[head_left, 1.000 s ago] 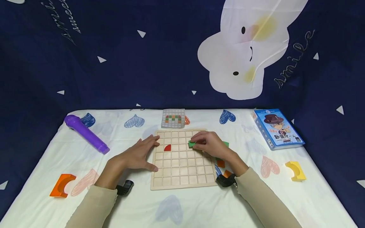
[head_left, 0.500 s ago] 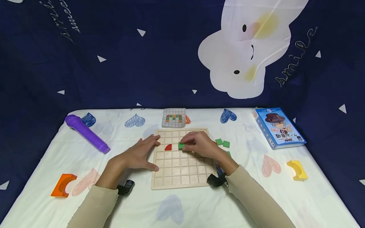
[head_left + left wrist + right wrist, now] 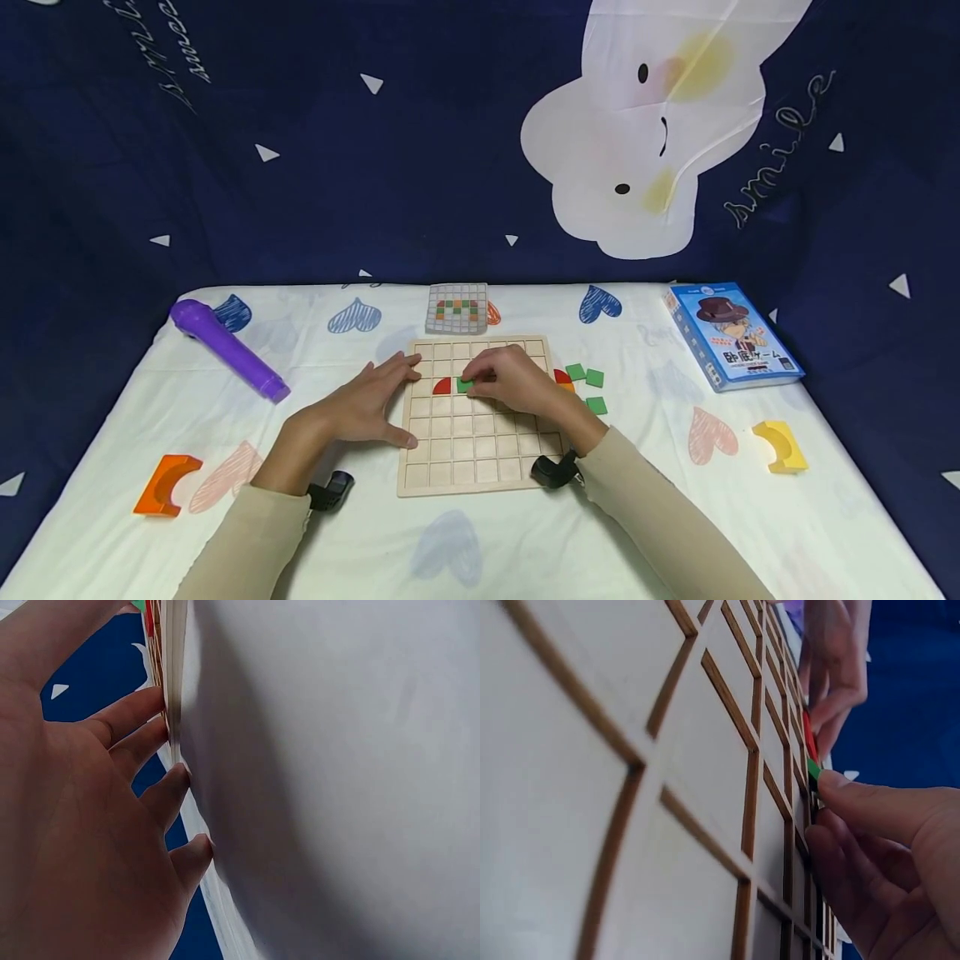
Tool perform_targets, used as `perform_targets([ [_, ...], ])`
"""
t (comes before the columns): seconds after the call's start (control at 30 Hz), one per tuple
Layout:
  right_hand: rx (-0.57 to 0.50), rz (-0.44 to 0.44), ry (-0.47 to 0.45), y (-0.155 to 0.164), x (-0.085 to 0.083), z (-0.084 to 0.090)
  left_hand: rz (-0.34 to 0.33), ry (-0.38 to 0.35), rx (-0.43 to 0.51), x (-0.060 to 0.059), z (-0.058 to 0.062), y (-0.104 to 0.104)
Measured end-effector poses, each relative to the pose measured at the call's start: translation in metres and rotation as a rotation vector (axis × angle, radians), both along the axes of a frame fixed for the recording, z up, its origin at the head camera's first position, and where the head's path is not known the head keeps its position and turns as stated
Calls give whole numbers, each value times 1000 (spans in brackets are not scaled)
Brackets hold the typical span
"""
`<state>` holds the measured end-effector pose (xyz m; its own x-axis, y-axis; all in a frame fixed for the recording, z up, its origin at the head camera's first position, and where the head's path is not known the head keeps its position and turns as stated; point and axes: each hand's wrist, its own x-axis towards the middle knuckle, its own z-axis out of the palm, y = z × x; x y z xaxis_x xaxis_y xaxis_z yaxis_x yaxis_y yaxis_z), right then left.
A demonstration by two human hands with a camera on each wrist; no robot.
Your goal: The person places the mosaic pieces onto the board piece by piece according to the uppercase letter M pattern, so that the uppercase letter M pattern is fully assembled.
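Observation:
A wooden grid board (image 3: 461,450) lies flat on the cloth in the head view. My left hand (image 3: 363,408) is spread at its left side, with fingertips and thumb at the rim; the left wrist view shows its fingers (image 3: 139,712) along the board's edge. On the grid sits a red quarter-circle tile (image 3: 442,386). Just right of it, my right hand (image 3: 510,383) pinches a green square tile (image 3: 463,386) between thumb and fingers, right at the board's surface. In the right wrist view this green tile (image 3: 813,771) shows beside the thumb, near the red piece (image 3: 808,736).
Green square tiles (image 3: 594,378), a red piece (image 3: 562,377) and an orange piece (image 3: 567,387) lie right of the board. Behind it is a colored pattern card (image 3: 457,309). A purple microphone (image 3: 228,348), orange arch block (image 3: 167,486), yellow arch block (image 3: 782,447) and blue box (image 3: 733,337) surround it.
My right hand has carried the green tile leftward across the board to beside the red tile. Loose pieces at the right have come into view. The left hand stays in place.

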<state>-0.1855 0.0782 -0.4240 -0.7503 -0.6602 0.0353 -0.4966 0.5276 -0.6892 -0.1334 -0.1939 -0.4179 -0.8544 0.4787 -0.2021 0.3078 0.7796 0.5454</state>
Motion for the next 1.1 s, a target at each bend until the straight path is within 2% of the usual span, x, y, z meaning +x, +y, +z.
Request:
perform_targets([
  [0.4, 68, 13, 36, -12, 0, 2, 11, -9, -1, 1, 1, -1],
  [1.1, 43, 38, 11, -9, -3, -1, 8, -12, -2, 0, 1, 0],
])
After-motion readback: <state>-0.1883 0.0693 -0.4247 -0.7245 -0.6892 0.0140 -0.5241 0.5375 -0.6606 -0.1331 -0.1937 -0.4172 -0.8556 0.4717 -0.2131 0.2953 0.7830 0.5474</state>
